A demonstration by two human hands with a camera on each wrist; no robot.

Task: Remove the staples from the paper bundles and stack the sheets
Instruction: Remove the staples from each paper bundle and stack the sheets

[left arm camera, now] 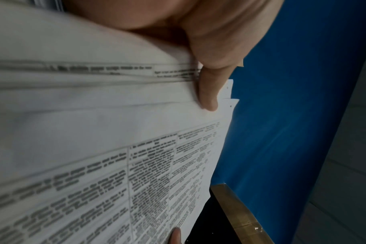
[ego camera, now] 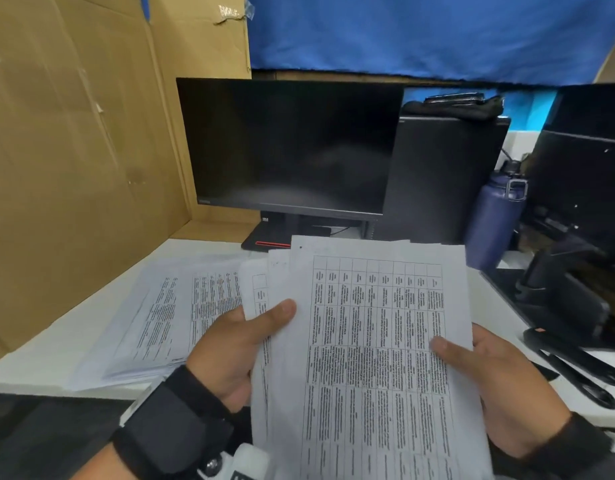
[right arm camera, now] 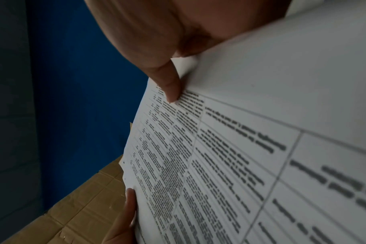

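I hold a loose, fanned set of printed table sheets [ego camera: 375,341] upright over the desk edge. My left hand [ego camera: 243,344] grips the left side, thumb on top of the offset sheets. My right hand [ego camera: 486,372] grips the right side, thumb on the front page. In the left wrist view my left thumb [left arm camera: 207,89] presses the staggered sheets [left arm camera: 94,148], whose corners show small staple holes. The right wrist view shows my right thumb [right arm camera: 167,84] on the printed page [right arm camera: 240,165]. A stack of printed sheets [ego camera: 167,313] lies flat on the white desk [ego camera: 39,362] to the left.
A dark monitor [ego camera: 288,147] stands behind the sheets, a black computer case [ego camera: 444,181] and a blue bottle [ego camera: 496,220] to its right. Black tools [ego camera: 576,368] lie at the right of the desk. Cardboard [ego camera: 74,150] walls the left side.
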